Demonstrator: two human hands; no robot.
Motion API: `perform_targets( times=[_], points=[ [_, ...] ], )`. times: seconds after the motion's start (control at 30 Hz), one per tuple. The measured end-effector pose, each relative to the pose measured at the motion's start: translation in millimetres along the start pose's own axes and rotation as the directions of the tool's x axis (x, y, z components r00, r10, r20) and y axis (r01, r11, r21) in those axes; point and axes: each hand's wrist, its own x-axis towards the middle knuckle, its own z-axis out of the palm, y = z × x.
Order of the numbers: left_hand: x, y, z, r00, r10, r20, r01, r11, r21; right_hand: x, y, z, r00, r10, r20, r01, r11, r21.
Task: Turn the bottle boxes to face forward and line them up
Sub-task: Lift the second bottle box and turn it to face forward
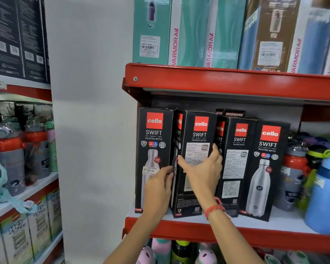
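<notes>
Several black Cello Swift bottle boxes stand on the middle red shelf (236, 228). The leftmost box (153, 149) shows its bottle picture to the front. The second box (196, 134) is turned, with its text panel toward me. My right hand (200, 174) spans that panel, thumb at its left edge and fingers round its right edge. My left hand (157, 189) holds the edge where the first two boxes meet. The third box (236, 161) also shows a text panel. The fourth box (265, 168) shows its bottle picture and leans a little.
Loose bottles, among them a red-and-grey bottle (293, 176) and a blue jug (326, 195), crowd the shelf's right end. Tall Varmora boxes (189, 31) fill the shelf above. A white pillar (91, 130) stands left of the shelf, with another rack of bottles (17, 149) beyond it.
</notes>
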Motion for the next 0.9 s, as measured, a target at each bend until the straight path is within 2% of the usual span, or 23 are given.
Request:
perform_targets(
  times=[0.1,0.2,0.3,0.4,0.53,0.63,0.73,0.9],
  points=[
    [-0.8,3.9,-0.9,0.999,-0.032,0.006,0.032,0.998,-0.046,-9.1,12.2,-17.7,0.999,-0.032,0.043,0.027,0.995,0.098],
    [-0.9,7.6,-1.5,0.996,-0.079,0.048,0.086,0.983,-0.161,-20.2,24.3,-36.2,0.999,-0.035,0.022,0.030,0.980,0.195],
    [1.4,12.6,-0.9,0.983,-0.064,0.173,0.109,0.957,-0.268,-27.8,34.3,-51.5,0.999,-0.041,-0.012,0.042,0.955,0.295],
    [4.1,19.3,-1.7,0.942,-0.021,0.336,0.127,0.946,-0.297,-30.4,42.4,-65.0,0.999,-0.042,0.009,0.036,0.932,0.361],
    [9.5,31.2,-14.9,0.899,0.043,0.436,0.123,0.930,-0.347,-26.0,38.0,-88.1,0.977,-0.190,0.101,0.124,0.881,0.457],
    [11.9,44.3,-32.5,0.901,0.096,0.423,0.099,0.904,-0.417,-12.8,25.0,-109.1,0.920,-0.333,0.206,0.201,0.854,0.480],
    [7.7,62.4,-47.6,0.922,0.133,0.364,0.050,0.891,-0.452,5.4,9.5,-128.8,0.835,-0.436,0.336,0.234,0.833,0.501],
    [-5.6,85.7,-50.2,0.966,0.108,0.236,-0.008,0.922,-0.387,36.5,-7.3,-152.2,0.671,-0.436,0.599,0.191,0.883,0.429]
  ],
)
